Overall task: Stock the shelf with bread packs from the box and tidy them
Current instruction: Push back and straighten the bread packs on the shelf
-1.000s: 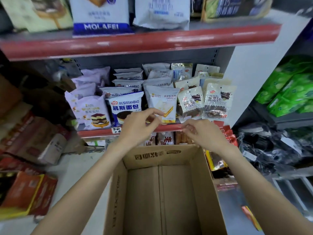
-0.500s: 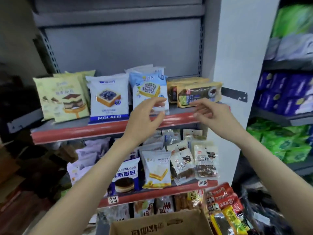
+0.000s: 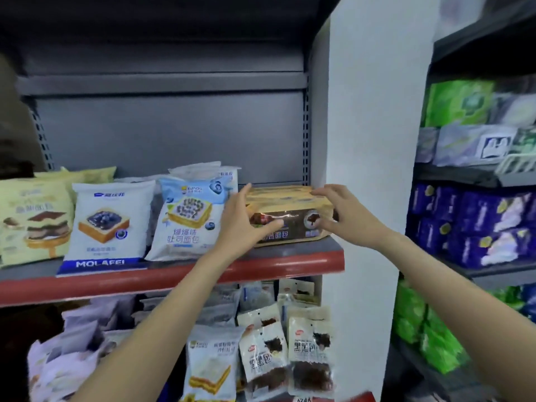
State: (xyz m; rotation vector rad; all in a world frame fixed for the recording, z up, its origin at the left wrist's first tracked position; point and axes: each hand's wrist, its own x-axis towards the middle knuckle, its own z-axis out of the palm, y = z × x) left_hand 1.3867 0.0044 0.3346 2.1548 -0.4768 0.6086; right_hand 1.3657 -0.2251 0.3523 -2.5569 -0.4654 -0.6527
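A stack of tan and brown chocolate bread packs (image 3: 290, 211) lies flat at the right end of the upper shelf (image 3: 174, 275), against the white pillar. My left hand (image 3: 246, 224) presses its left end, thumb across the front. My right hand (image 3: 345, 216) holds the right end, fingers spread over the top and front. Left of the stack stand a light-blue toast pack (image 3: 188, 219), a white MOLAFEI blueberry pack (image 3: 107, 224) and a yellow cake pack (image 3: 32, 221). The box is out of view.
The white pillar (image 3: 368, 169) borders the shelf on the right. Below, a lower shelf holds several white and lilac bread packs (image 3: 211, 364) and dark snack packs (image 3: 311, 355). To the right, another rack carries green and purple packs (image 3: 475, 233).
The view has swung up from the box to the upper shelf. Both hands rose from the lower shelf edge and now clasp the brown packs from both ends.
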